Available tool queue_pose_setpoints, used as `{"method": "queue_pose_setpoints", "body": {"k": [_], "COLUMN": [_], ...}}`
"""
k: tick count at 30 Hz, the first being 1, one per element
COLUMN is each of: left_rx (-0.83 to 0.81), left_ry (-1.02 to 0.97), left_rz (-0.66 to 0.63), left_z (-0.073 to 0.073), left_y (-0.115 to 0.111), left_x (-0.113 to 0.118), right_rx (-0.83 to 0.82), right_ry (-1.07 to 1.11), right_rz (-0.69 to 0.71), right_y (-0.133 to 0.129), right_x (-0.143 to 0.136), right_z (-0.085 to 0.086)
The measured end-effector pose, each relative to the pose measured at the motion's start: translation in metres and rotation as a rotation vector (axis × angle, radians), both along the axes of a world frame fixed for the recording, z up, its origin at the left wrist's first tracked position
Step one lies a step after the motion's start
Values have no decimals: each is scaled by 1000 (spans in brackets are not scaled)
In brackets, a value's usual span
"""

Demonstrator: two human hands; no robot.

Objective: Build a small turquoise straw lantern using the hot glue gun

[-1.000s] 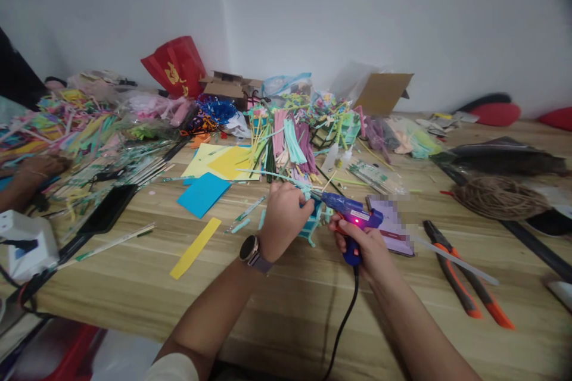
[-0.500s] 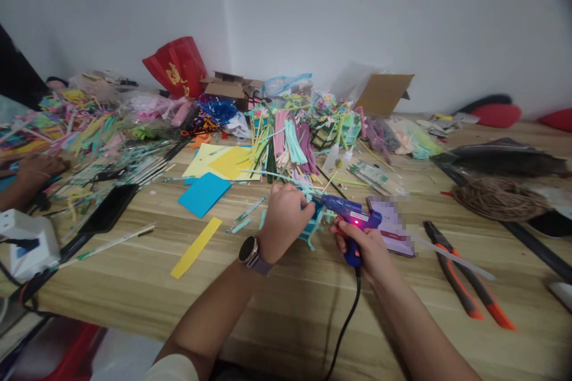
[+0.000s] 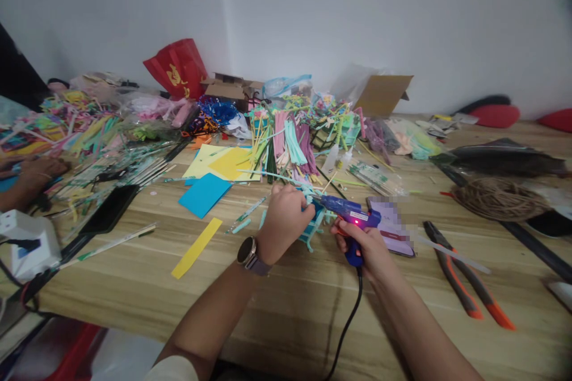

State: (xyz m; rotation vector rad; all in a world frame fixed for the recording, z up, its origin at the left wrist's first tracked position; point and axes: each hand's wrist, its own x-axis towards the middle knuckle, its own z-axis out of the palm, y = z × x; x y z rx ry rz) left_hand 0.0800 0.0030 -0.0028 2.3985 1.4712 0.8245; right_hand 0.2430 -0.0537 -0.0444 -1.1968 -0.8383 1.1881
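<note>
1. Table point(image 3: 290, 309), wood-topped, spans the view and carries everything in hand.
2. Left forearm point(image 3: 218, 309) reaches forward and to the right, ending in the left hand point(image 3: 286, 217), back upward, fingers curled under, thumb toward the right. Its fingertips are hidden, so I cannot tell how firmly, or on what, they close.
3. Right forearm point(image 3: 415, 309) angles forward and to the left. Its right hand point(image 3: 364, 244) is wrapped around the grip of the glue gun.
4. Pliers point(image 3: 440, 243) lie well to the right of that hand, orange-tipped handles toward the person.
5. Glue gun point(image 3: 351, 208), blue, has its barrel's long axis running left to right, nozzle pointing left and slightly away; the grip drops into the right hand, and the barrel sits just beyond the fingers.
6. Teal piece point(image 3: 313, 223), boxy with a curled foot, stands just right of the left hand and partly behind it; the nozzle ends at its upper part, contact unclear.
7. Yellow strip point(image 3: 196, 248) lies slantwise, left of the watch.
8. Watch point(image 3: 246, 250) circles the left wrist.
9. Red light point(image 3: 356, 222) glows on the gun's body.
</note>
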Motion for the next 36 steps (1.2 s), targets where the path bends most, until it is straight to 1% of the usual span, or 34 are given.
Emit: {"method": "queue_pose_setpoints", "body": {"k": [7,12,18,26,32,36], "left_rx": [8,2,-7,3,-7,6], "left_ry": [17,20,37,44,49,51], "left_rz": [-18,-26,-25,-28,-26,-29], "left_z": [0,1,3,1,3,2], "left_y": [0,-1,-1,0,-1,-1], "left_x": [-1,-1,-1,-2,-2,-2], "right_rx": [9,8,49,46,28,35], "right_ry": [20,11,-33,-82,-159,-171], "right_rz": [-15,-33,-48,-63,-46,-50], "right_y": [0,0,1,1,0,0], "right_x": [-2,-2,0,0,1,1], "right_z": [2,-1,-5,-7,-9,-9]}}
